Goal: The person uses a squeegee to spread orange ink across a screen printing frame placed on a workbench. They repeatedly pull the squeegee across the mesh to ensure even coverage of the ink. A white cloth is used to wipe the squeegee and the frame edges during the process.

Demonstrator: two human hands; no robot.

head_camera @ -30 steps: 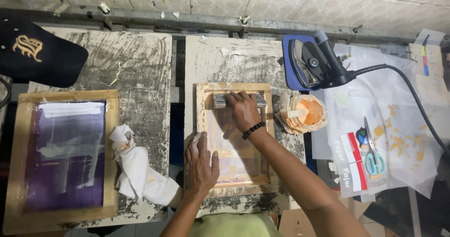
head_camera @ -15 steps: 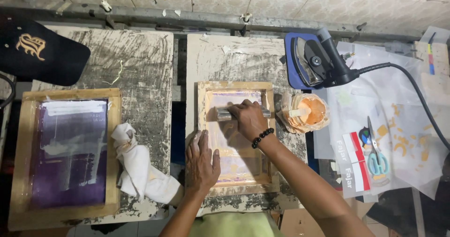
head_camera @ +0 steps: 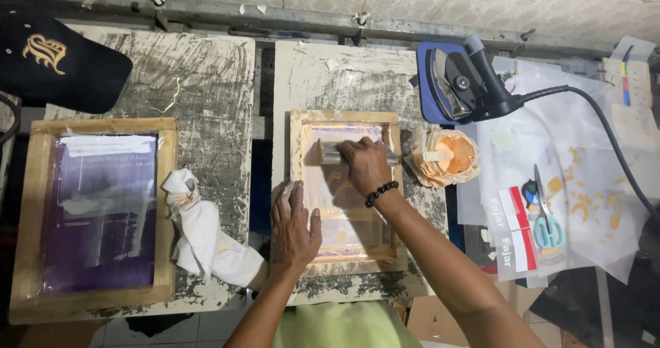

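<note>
Right hand (head_camera: 364,166) closed around a squeegee (head_camera: 333,150), blade on the mesh near the far end of the small wooden screen frame (head_camera: 297,183) on the counter (head_camera: 344,80). Left hand (head_camera: 294,224) flat, fingers spread, pressing the frame's near-left corner.

Risks: frame creeping if the left hand eases, smearing the print; uneven blade pressure leaving gaps. Ink level unclear. Open ink tub (head_camera: 450,155) close by the right elbow's path.

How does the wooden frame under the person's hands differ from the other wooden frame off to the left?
The small frame is worked on: the left hand presses its edge and the right hand holds a squeegee on its pale, orange-tinted mesh. The large frame lies untouched, and its mesh is dark purple with tape across the top. Both are rectangular wooden frames lying flat on ink-stained boards.
</note>
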